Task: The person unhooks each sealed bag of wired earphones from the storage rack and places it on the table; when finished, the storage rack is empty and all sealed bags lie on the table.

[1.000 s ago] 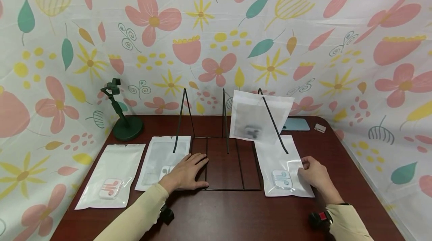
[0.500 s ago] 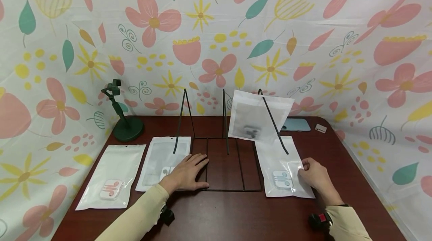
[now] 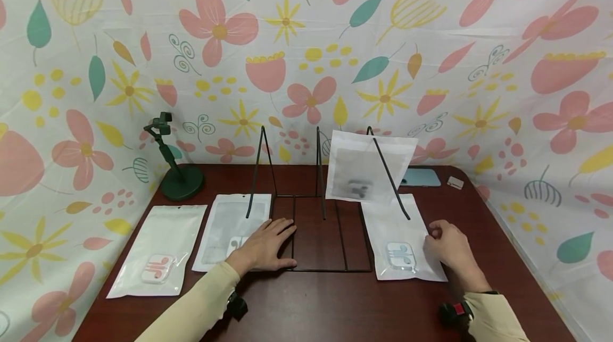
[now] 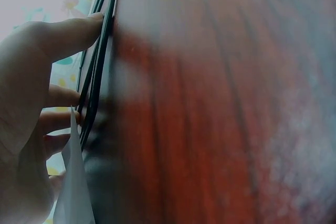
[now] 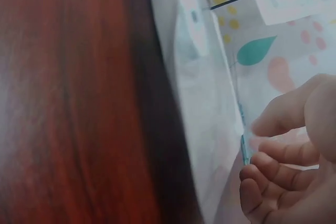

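My left hand lies with fingers spread on the left side of a black wire rack, partly over a white zip bag. In the left wrist view, thumb and fingertips touch the rack's bars. My right hand is at the right edge of another white zip bag, which shows a boxed pair of earphones. In the right wrist view its fingers are loosely curled, with nothing seen between them, close to the bag. One frosted bag hangs on the rack's right prong.
A further white zip bag with boxed earphones lies at the far left. Behind it stands a green stand. A blue phone-like slab and a small white item lie at the back right. Patterned cloth borders the brown table.
My right fingers have shifted slightly up and away from the right bag's edge. The hanging bag has swayed a little. My left hand has stayed put.
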`<state>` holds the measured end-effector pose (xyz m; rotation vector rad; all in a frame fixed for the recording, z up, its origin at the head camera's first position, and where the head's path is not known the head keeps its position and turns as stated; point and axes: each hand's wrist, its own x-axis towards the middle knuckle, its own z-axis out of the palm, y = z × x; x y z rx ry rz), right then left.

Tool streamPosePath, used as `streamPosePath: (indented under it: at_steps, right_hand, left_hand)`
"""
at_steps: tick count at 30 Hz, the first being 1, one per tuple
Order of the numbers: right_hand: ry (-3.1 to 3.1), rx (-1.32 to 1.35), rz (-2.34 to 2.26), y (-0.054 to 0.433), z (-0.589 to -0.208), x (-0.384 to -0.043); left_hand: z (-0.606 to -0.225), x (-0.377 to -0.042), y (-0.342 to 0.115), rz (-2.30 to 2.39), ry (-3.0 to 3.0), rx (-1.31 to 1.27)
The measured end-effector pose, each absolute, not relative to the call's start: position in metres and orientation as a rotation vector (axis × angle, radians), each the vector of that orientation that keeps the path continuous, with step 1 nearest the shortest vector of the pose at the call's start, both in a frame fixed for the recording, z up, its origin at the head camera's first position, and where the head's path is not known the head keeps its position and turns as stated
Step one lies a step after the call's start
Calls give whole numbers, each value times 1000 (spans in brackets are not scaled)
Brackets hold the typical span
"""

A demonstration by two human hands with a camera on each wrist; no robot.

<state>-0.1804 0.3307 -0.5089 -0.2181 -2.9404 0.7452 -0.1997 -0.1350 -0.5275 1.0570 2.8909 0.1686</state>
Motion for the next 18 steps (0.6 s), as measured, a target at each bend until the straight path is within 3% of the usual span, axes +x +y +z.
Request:
streamPosePath:
  at_steps: [18]
  right_hand:
    - [-2435,149,1138,301,-470,-190]
  left_hand:
    - [-527,-200,-135,177,2895,1067]
